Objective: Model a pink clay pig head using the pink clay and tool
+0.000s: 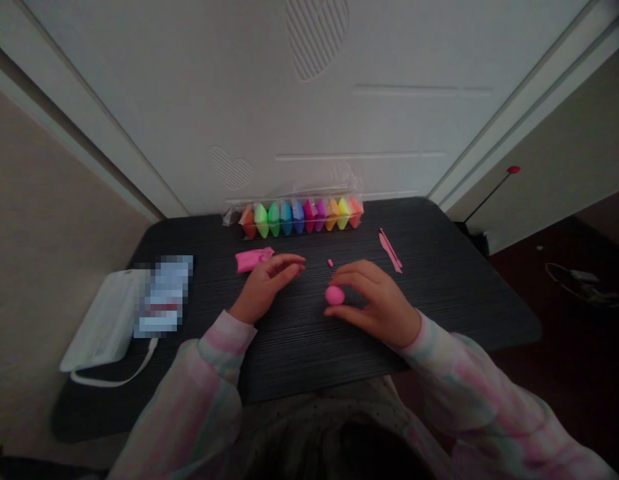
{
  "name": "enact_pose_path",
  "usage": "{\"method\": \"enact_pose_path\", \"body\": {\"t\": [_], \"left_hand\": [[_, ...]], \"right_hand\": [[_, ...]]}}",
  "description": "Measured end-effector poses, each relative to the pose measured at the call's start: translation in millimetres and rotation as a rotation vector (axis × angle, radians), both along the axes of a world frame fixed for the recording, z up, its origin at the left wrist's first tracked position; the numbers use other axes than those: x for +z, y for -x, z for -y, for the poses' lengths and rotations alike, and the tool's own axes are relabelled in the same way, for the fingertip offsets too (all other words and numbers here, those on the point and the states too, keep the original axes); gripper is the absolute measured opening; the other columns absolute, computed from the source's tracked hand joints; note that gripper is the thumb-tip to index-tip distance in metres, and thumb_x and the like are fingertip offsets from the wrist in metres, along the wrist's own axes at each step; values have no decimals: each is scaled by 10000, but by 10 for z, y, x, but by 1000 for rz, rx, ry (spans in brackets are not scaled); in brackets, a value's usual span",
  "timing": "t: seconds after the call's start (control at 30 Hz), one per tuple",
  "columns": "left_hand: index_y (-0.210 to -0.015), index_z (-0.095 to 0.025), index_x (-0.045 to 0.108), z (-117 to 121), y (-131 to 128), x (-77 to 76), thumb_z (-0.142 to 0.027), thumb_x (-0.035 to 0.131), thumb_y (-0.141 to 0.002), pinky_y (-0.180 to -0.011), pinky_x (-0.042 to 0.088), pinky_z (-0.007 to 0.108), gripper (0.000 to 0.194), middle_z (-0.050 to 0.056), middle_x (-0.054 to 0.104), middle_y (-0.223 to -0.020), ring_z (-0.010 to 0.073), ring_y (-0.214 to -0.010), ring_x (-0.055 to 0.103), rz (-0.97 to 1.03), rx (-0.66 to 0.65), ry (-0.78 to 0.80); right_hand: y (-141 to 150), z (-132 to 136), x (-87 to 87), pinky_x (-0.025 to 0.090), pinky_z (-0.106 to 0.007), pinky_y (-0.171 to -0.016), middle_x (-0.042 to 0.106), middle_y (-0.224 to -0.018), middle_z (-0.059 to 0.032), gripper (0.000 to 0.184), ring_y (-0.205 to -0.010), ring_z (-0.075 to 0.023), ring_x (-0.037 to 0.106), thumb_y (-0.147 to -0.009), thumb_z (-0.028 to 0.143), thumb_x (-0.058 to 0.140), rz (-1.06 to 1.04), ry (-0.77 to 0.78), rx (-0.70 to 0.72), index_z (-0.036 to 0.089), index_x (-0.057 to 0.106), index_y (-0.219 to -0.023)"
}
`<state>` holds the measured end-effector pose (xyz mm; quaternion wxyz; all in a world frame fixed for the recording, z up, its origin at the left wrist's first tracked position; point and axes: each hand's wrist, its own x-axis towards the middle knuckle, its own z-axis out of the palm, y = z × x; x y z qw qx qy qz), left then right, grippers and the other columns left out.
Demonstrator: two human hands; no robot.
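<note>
A smooth ball of pink modelling clay [334, 295] sits between the thumb and fingers of my right hand [372, 300], close to the black tabletop. My left hand [269, 287] has its fingers stretched out and holds nothing; a gap shows between thumb and forefinger. Just behind it lies a pink clay packet [249, 261], partly covered by the hand. A tiny pink clay piece [330, 263] rests on the table beyond the ball. To the right of it are slim pink modelling tools [390, 251], lying side by side.
A clear plastic pack of coloured clay [298, 219] lines the back of the black table [299, 360], against a white panel. At the left are a phone [164, 293] with a blurred screen, a white flat device [107, 320] and a white cable [114, 383].
</note>
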<state>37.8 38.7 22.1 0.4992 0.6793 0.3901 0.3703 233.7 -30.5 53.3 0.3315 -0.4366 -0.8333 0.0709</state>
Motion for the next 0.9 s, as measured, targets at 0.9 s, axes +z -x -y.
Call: {"method": "enact_pose_path", "body": {"t": [0.9], "left_hand": [[-943,-181,516,197,-226,-37,-220,675,-645,-717,471,202,340,18,648,-837,138,-834,611,793,-330,994]], "right_hand": [[169,-291,-227,430,-369,-845,588,-946,-43,308,-909,-174,551,-703,374,617,-268,72,96,218,511,-947]]}}
